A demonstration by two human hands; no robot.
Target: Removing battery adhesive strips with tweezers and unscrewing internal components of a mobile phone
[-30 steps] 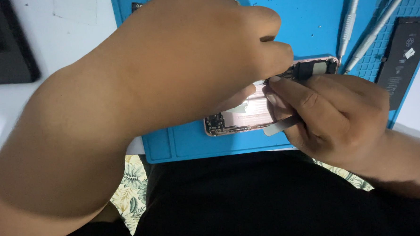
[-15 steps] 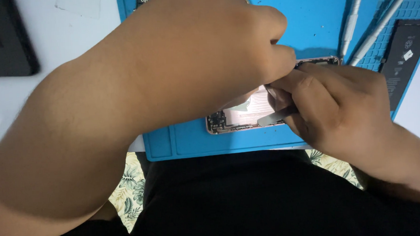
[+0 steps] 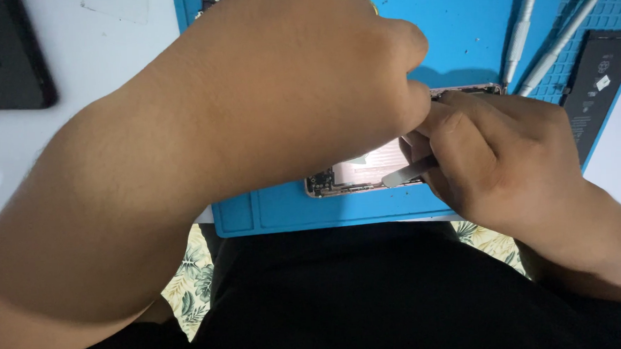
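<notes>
An opened pink-gold phone body [image 3: 366, 168] lies on a blue repair mat [image 3: 326, 209] near its front edge. My left hand [image 3: 334, 76] reaches across from the left, fingers curled, and presses down on the phone, hiding most of it. My right hand [image 3: 498, 159] grips metal tweezers [image 3: 405, 174], their flat end resting on the phone's inside near its lower edge. What the left fingertips hold is hidden.
Two silver screwdrivers [image 3: 520, 29] lie on the mat at the upper right. A black phone battery [image 3: 596, 89] rests on the mat's right edge. A dark flat device [image 3: 5, 62] sits on the white table at the upper left.
My right hand has shifted slightly left with the tweezers, closing in against my left hand. The phone stays where it was.
</notes>
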